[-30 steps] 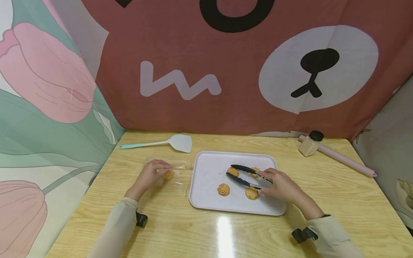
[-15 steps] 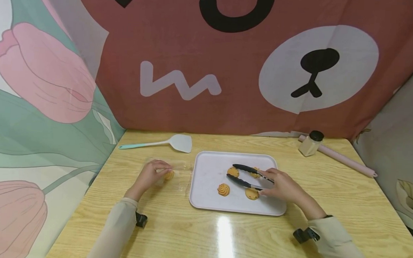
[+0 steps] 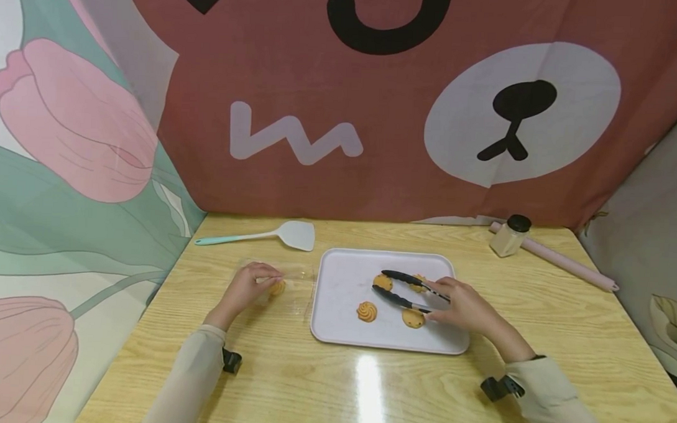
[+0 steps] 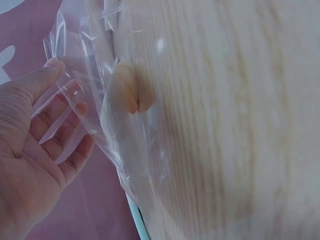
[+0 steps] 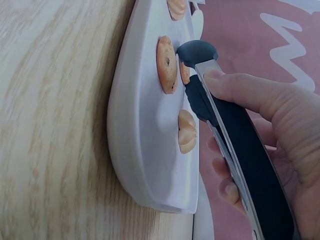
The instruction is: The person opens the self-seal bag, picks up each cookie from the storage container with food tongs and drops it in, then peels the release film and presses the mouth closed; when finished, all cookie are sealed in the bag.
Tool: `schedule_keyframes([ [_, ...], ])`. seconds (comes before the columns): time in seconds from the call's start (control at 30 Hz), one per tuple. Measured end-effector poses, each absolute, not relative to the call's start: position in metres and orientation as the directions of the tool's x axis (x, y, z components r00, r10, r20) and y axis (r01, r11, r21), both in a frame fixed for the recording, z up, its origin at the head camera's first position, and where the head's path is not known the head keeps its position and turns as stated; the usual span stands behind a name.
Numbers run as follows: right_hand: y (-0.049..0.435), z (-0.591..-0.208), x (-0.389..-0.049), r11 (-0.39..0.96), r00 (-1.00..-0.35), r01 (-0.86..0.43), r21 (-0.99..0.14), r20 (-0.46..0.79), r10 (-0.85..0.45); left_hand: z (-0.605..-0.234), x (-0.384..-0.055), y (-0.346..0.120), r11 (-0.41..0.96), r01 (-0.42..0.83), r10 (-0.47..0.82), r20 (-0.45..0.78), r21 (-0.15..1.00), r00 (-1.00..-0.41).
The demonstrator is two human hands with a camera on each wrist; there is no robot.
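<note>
My left hand (image 3: 248, 289) pinches the edge of a clear plastic bag (image 4: 82, 52) between thumb and fingers, left of the tray. Inside the bag lies a swirled cookie (image 3: 277, 287), seen blurred through the film in the left wrist view. My right hand (image 3: 465, 309) grips black-tipped tongs (image 5: 235, 140) over the white tray (image 3: 336, 264). Their arms are spread on either side of a round cookie (image 3: 382, 282) near the tips. In front of the tongs sit a swirled cookie (image 3: 367, 311) and another round cookie (image 3: 413, 318). A further cookie (image 3: 418, 283) is partly hidden behind them.
A white spatula (image 3: 296, 235) with a mint handle lies at the back left of the wooden table (image 3: 287, 384). At the back right stands a black-lidded jar (image 3: 508, 237), beside a pink rolling pin (image 3: 568, 264). Printed cloth (image 3: 294, 191) hangs behind.
The tongs' tips have shifted very slightly to the right around the round cookie. My left hand and the bag stay in place.
</note>
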State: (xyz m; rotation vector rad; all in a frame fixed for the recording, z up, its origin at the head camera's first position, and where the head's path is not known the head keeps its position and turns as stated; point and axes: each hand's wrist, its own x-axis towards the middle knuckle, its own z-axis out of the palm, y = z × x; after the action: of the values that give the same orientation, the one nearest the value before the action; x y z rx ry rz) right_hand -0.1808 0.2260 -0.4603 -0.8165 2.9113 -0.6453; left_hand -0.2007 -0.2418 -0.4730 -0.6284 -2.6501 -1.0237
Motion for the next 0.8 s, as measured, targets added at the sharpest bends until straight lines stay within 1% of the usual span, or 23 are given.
schedule_keyframes([
  [0.33,0.2252,-0.4602,-0.1811,0.763,-0.853,-0.503,-0.406,0.088,-0.515,-0.4721,-0.1998,-0.2435,0.656,0.472,0.309,0.361,0.589,-0.88],
  [0.67,0.2231,-0.4568,-0.1806,0.768,-0.865,-0.482,-0.422,0.087,-0.494,-0.4719,-0.1993,-0.2437,0.649,0.475,0.311,0.363,0.594,-0.878],
  [0.8,0.2212,-0.4556,-0.1809,0.756,-0.86,-0.494,-0.428,0.115,-0.497,-0.4719,-0.1993,-0.2437,0.646,0.475,0.31,0.363,0.598,-0.879],
])
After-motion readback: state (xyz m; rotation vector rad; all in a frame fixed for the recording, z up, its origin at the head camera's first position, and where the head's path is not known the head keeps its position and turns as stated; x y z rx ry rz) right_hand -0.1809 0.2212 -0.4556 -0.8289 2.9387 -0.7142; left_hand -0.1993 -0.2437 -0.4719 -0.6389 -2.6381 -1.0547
